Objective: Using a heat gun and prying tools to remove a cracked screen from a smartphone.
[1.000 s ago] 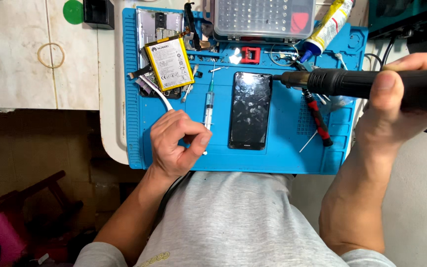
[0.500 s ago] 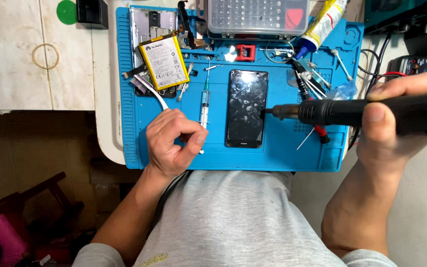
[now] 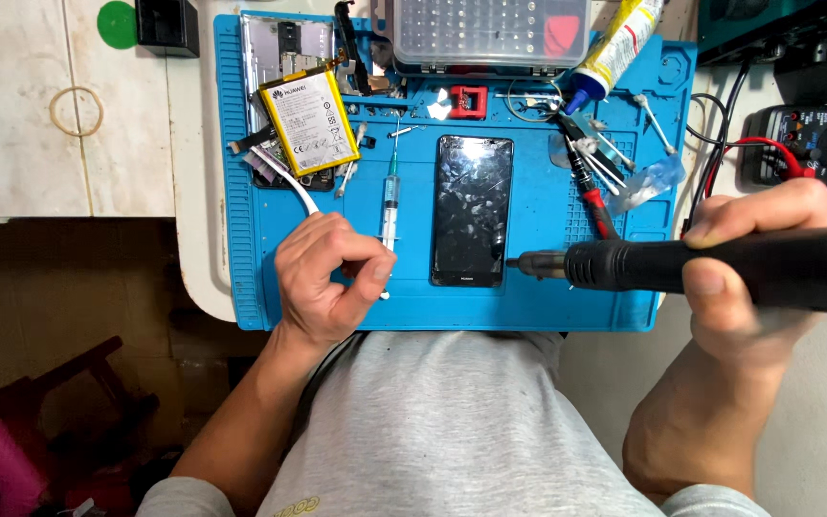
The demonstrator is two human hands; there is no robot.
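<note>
My right hand [image 3: 758,278] is wrapped tight around the black hot-air handle [image 3: 720,268], its nozzle tip just beside the lower right corner of the cracked phone [image 3: 472,211], which lies face-up mid-mat toward the near edge. My left hand [image 3: 327,278] is curled closed at the blue mat's [image 3: 547,306] near edge, touching the syringe [image 3: 391,206]; I can't tell what it pinches. Farther back, the battery [image 3: 308,120] sits toward the far left corner and the clear bit case [image 3: 485,33] on the far edge.
</note>
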